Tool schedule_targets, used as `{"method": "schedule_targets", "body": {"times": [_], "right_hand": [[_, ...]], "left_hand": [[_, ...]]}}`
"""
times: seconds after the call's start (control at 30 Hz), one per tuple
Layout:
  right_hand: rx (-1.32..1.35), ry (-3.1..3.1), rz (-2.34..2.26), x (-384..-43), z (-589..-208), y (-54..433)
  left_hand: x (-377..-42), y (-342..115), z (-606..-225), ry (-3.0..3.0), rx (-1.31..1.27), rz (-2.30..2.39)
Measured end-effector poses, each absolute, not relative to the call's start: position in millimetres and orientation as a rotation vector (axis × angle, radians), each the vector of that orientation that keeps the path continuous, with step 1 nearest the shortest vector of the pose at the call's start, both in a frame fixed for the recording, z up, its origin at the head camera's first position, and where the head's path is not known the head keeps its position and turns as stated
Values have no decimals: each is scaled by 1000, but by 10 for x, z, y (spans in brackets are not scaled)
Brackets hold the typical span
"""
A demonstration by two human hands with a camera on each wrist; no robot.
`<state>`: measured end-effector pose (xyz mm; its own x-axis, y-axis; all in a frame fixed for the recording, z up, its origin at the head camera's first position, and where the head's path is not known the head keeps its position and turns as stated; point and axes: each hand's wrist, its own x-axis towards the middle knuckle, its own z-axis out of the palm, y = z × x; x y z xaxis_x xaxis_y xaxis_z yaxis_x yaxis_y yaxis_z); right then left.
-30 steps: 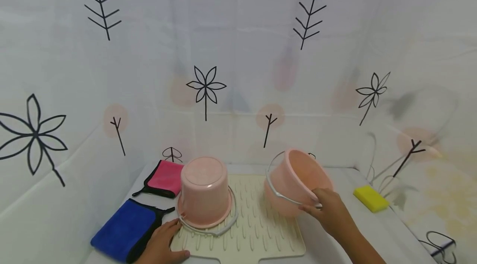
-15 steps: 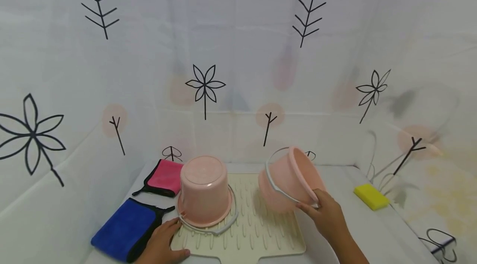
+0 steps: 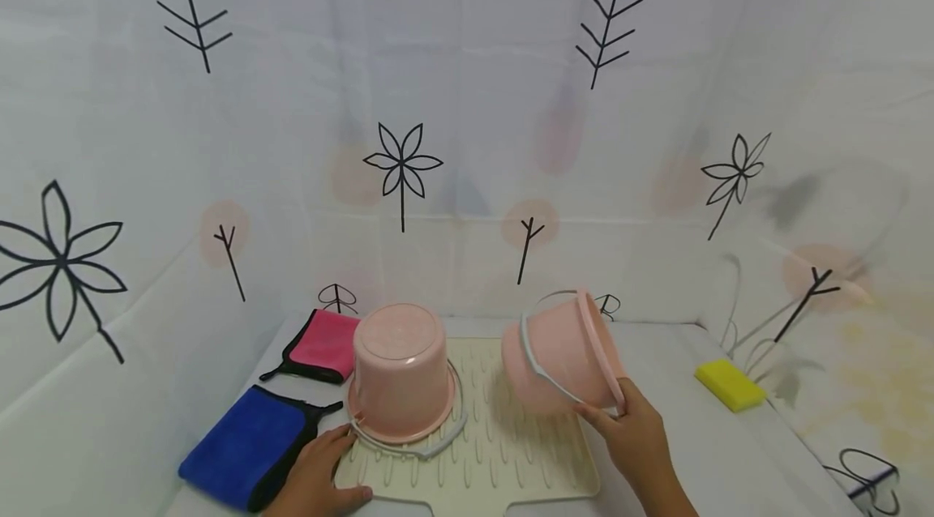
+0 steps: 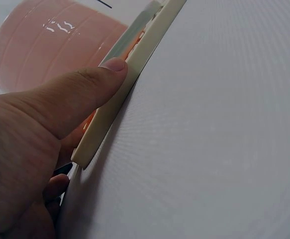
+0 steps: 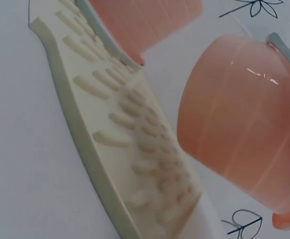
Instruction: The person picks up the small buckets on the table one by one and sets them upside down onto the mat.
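A cream ridged draining board (image 3: 525, 460) lies flat on the white surface. Upside down on its left half stands a pink bucket (image 3: 400, 379), its grey handle resting on the board. My left hand (image 3: 315, 475) holds the board's near left corner; in the left wrist view the thumb (image 4: 92, 84) presses along its edge. My right hand (image 3: 636, 437) grips the rim of a second pink bucket (image 3: 556, 355), tilted with its mouth toward the right. This bucket appears raised over the board's right side. Only a sliver of the right hand shows in the right wrist view.
Left of the board lie a blue cloth (image 3: 244, 444) and a pink cloth (image 3: 328, 343), both with black edging. A yellow sponge (image 3: 730, 385) sits near the right edge of the surface. A white printed curtain (image 3: 467, 96) hangs behind.
My right hand has moved the second bucket slightly left, turning its mouth further toward the right. The left hand and the upside-down bucket have stayed in place.
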<state>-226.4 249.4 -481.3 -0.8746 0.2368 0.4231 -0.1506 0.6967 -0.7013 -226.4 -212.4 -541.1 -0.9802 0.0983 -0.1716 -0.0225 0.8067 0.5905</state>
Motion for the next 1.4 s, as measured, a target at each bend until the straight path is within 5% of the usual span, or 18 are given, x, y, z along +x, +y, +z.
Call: {"method": "schedule_targets", "body": {"times": [0.37, 1.4], "right_hand": [[-260, -2454, 1285, -2216, -4893, 2368], [-206, -2062, 1856, -2205, -5026, 2168]], "left_hand": [[-2268, -2151, -5428, 2812, 99, 925], [-2268, -2084, -5363, 2788, 32, 861]]}}
